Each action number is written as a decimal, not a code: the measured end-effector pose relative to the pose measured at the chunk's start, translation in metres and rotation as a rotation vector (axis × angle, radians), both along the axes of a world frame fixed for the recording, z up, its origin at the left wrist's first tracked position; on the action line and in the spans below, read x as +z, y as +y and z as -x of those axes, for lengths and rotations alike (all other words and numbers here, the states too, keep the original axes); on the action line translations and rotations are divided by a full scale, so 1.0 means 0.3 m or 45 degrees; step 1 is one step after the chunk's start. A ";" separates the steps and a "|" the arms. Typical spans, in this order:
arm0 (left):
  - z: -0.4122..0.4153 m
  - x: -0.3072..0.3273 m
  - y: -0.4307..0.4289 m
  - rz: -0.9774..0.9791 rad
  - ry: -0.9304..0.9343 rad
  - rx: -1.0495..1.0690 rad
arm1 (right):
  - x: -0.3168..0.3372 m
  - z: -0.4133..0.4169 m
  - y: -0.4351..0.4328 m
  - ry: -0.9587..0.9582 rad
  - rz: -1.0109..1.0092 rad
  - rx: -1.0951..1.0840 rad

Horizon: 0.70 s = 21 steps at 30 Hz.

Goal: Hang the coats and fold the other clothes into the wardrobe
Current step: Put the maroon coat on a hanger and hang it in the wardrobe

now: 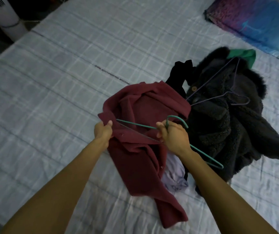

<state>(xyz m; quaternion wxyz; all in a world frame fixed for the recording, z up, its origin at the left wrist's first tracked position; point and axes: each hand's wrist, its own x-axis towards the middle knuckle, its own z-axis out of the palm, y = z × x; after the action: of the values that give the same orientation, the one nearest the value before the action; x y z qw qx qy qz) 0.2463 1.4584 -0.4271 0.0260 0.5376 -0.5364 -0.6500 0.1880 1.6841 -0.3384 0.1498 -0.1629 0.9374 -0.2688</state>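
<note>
The left hand (102,130) is pinching a fold of the maroon coat (142,162) at its upper edge, near what looks like the collar or shoulder. The right hand (172,135) is clenching the green wire hanger (136,124) just below its hook. One arm of the hanger is reaching across toward the left hand and seems to be entering the coat's opening. The other arm is sticking out free toward the lower right of the frame.

The coat is hanging from the two hands at the centre of the frame, its lower part trailing down onto the checked bedsheet (68,73). It looks like a thick, soft fleece or wool: fairly heavy, limp, and likely to slide off a thin wire. The shoulder seams are probably the best places to take hold, easing each one over a hanger end while the hook is being held steady.

A lavender garment (174,174) is lying just beneath the coat. To the right, a dark fleecy coat (219,125) is lying heaped with a purple wire hanger (209,98) resting on top. A black garment (179,71) is showing at its left edge and a green garment (246,54) is peeking out behind it. A patterned pillow (253,19) is lying in the upper right, and a white tower appliance (3,14) is standing in the upper left.
</note>
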 end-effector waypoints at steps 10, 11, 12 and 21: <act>-0.034 0.696 -0.018 0.368 0.539 -0.367 | 0.463 -0.119 0.000 -0.125 0.256 0.109; -0.035 0.779 -0.015 0.381 0.586 -0.381 | 0.527 -0.132 0.002 -0.140 0.320 0.099; -0.040 0.863 -0.010 0.400 0.638 -0.408 | 0.588 -0.143 0.005 -0.145 0.372 0.098; -0.154 1.508 0.067 1.085 0.966 -1.018 | 1.039 -0.271 0.078 0.333 0.767 -0.116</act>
<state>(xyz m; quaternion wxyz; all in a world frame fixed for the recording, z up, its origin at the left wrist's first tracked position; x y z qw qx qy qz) 0.2925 1.4786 0.0253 0.1789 -0.0226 -0.8554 -0.4856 0.2692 1.7076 -0.0266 -0.0390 -0.1909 0.8335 -0.5170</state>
